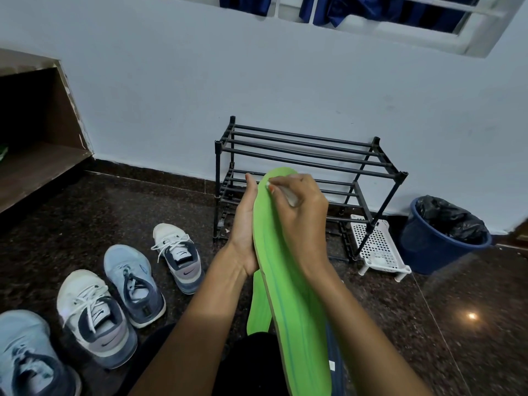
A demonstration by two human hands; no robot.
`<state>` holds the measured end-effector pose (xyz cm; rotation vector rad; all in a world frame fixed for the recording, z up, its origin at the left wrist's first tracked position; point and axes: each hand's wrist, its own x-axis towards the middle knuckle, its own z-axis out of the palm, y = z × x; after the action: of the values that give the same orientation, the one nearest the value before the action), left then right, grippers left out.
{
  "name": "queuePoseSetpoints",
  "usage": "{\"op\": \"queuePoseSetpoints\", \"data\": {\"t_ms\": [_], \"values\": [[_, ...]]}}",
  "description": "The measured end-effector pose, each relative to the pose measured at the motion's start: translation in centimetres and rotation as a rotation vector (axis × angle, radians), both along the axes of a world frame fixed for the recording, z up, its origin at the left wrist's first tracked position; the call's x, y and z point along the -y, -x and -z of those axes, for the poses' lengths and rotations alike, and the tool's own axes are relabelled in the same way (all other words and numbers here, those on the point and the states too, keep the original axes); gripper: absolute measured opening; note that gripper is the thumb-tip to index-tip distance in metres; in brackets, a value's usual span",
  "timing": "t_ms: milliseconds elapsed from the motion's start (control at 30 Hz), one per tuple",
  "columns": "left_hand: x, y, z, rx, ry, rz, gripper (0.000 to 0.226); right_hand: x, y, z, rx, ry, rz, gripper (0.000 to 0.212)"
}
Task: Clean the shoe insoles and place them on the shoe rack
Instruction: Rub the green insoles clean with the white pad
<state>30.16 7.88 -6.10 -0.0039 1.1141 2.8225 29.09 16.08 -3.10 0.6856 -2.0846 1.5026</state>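
Green foam insole (288,281), long and flat with a tan edge, is held up lengthwise between both hands, toe end at 12 o'clock.

1. The right hand (303,212) has its fingers curled and pinches a small white wiping piece (291,196) against the toe area. Cloth or wipe cannot be told.
2. The left hand (243,224) backs the insole from 9 o'clock, thumb straight along the edge. Its fingers are hidden behind the foam, so it cannot be told whether they curl round it.

Procedure for the current step, judged to be wiping:
- Keep the left palm directly behind the point under pressure, since the foam will likely flex.
- Work in straight strokes from toe to heel.
- Cover the centre groove and the edges.

A second green foam insole (258,307) lies below the hands at 6 o'clock, partly covered by the held one.

The black metal tube shoe rack (314,155), the destination, stands against the wall at 12 o'clock, near the toe end but apart from it. Neither insole is on it yet.

Four grey-and-white lace-up sneakers (128,284) sit at 8 o'clock. A white perforated plastic tray (377,247) is at 4 o'clock and a blue bin with black liner (423,247) at 3 o'clock.
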Motion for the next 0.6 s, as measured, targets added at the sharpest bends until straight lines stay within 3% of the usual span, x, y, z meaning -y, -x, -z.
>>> {"op": "queuePoseSetpoints", "data": {"t_ms": [100,600], "values": [[0.2,0.1,0.1,-0.048,-0.032,0.055,0.093,-0.1,-1.9,1.4,0.034,-0.019,-0.081,0.012],[-0.3,-0.5,-0.5,-0.065,-0.072,0.124,0.089,-0.7,-3.4,1.9,0.073,-0.009,-0.131,0.014]]}}
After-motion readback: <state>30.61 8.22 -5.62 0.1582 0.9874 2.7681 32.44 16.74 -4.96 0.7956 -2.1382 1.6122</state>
